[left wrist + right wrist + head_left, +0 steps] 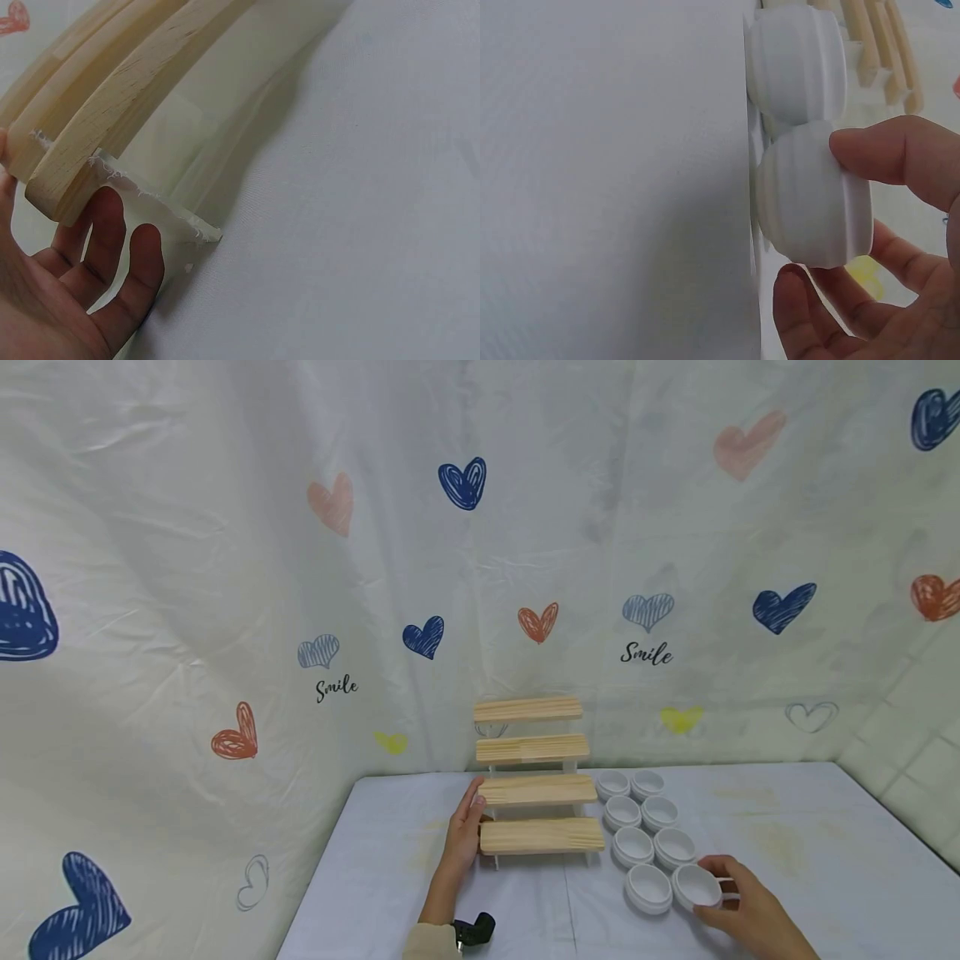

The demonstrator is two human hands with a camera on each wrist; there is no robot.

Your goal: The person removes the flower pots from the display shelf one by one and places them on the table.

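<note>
A four-step display stand [540, 838] with pale wooden shelves and white side panels stands at the back of the table. My left hand [463, 833] grips its left side; in the left wrist view, curled fingertips rest at the end of a wooden shelf [112, 112] beside the side panel [154, 206]. To the right of the stand, small white bowls are set out in two columns. My right hand [753, 910] holds the front right bowl [696, 888], thumb on one side and fingers on the other. In the right wrist view this bowl [814, 199] sits against a neighbouring bowl [795, 64].
A white cloth [750, 835] covers the table, and a white curtain [547, 552] printed with hearts hangs behind it. The front left bowl [648, 889] stands close beside the held one. A black wrist-worn device [474, 929] sits at the left sleeve.
</note>
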